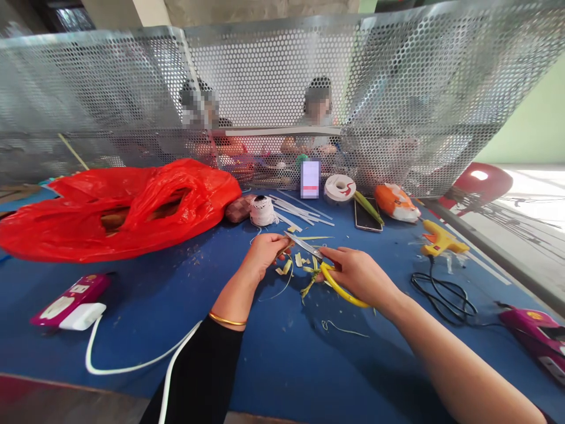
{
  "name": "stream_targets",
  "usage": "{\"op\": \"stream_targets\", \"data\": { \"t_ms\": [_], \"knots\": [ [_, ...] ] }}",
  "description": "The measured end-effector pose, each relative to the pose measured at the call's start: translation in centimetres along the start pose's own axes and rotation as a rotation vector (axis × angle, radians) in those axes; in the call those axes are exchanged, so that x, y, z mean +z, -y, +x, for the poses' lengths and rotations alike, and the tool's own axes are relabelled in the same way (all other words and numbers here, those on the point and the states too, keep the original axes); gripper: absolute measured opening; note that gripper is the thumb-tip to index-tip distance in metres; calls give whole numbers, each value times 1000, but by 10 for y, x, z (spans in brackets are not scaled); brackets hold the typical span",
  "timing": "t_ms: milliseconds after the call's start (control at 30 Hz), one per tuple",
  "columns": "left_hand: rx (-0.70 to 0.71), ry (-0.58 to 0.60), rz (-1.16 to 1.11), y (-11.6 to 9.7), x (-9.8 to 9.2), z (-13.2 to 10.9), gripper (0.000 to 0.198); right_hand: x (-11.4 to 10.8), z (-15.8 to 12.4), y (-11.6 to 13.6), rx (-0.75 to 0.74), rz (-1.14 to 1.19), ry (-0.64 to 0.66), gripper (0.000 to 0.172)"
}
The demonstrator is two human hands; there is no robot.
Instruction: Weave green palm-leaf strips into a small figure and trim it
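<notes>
My right hand is closed round the yellow handles of a pair of scissors, whose metal blades point left towards my other hand. At the blade tips, my left hand pinches something small and thin; its fingers mostly hide it, so I cannot make out its kind. A fine thread hangs below those fingers. Pale yellow-green scraps lie on the blue table between the hands. A knotted green strand shows just left of the scissor handles. Nearer me lies a loose thread.
A red plastic bag spreads across the left. Behind my hands are a thread cone, white strips, a ribbon spool and a phone. A yellow glue gun lies right. Perforated metal screens off two people.
</notes>
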State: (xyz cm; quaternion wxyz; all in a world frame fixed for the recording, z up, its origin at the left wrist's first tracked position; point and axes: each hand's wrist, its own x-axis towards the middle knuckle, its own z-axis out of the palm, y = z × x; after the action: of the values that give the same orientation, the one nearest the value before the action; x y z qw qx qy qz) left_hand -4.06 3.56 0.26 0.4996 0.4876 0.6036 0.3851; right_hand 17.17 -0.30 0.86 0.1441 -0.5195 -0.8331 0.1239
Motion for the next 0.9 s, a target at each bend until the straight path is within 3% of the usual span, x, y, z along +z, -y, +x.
{"op": "stream_targets", "data": {
  "t_ms": [133,267,333,433,533,667,767,833,900],
  "knots": [
    [13,-13,3,0,-1,0,16,-5,-1,-5,36,82,-89,38],
    [23,-31,6,-1,-1,-1,19,-19,0,-27,248,95,-173,47],
    [20,-30,14,-1,0,-2,17,-26,1,-42,371,-69,-138,52],
    [15,-23,24,-3,0,-3,12,-29,2,-60,479,-350,20,41],
    [20,-21,25,-5,0,-4,12,-24,2,-69,512,-467,127,32],
    [82,-30,56,-5,1,-6,16,-19,-1,-66,471,-505,166,23],
    [119,54,38,-5,5,-10,14,-21,-3,-54,415,-538,133,20],
    [110,133,7,-5,9,-12,14,-22,-4,-41,303,-494,27,24],
    [97,200,-5,-6,13,-15,16,-20,-5,-26,-10,-230,-218,26]
  ]
}}
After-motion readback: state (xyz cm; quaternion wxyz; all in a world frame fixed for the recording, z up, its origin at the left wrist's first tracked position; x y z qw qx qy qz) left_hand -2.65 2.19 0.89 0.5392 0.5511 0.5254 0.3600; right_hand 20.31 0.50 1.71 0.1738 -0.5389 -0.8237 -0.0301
